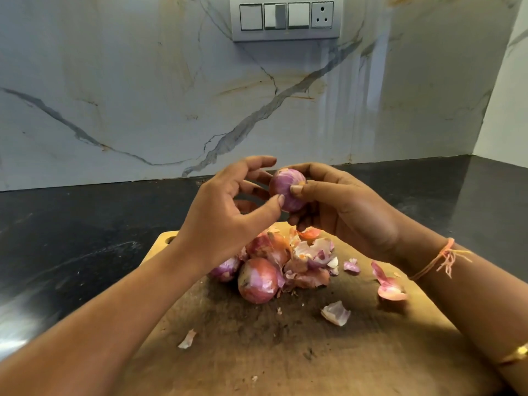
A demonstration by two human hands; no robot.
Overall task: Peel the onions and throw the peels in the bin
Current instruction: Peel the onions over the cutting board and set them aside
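My right hand (337, 207) grips a small purple onion (283, 185) above the wooden cutting board (285, 352). My left hand (228, 207) is beside it, fingers spread, thumb tip touching the onion's lower left side. Below the hands lie three unpeeled onions: a reddish one (257, 280) in front, a purple one (225, 270) partly under my left wrist, and another (267, 245) behind. A heap of peels (310, 260) lies right of them. Loose peel pieces (390, 287) are scattered over the board. No bin is in view.
The board rests on a dark stone counter (71, 238) against a marble-patterned wall (143, 95). A switch panel with a socket (287, 18) is high on the wall. A side wall closes the counter at the right.
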